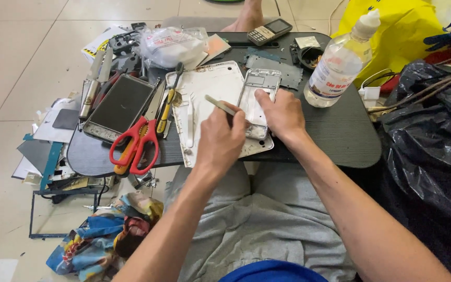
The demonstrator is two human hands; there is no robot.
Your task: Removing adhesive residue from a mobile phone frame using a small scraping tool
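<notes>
Red-handled scissors (134, 145); black table (335, 130); white phone frame (257, 99); yellow bag (398, 31); clear bottle (337, 62).

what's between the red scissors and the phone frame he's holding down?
In the head view, between the red scissors and the phone frame: yellow-handled pliers, then the white tablet back with white tweezers on it.

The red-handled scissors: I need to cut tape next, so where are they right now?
In the head view, the red-handled scissors lie on the left part of the dark lap table, just below the dark-screened tablet and left of the left hand.
</notes>
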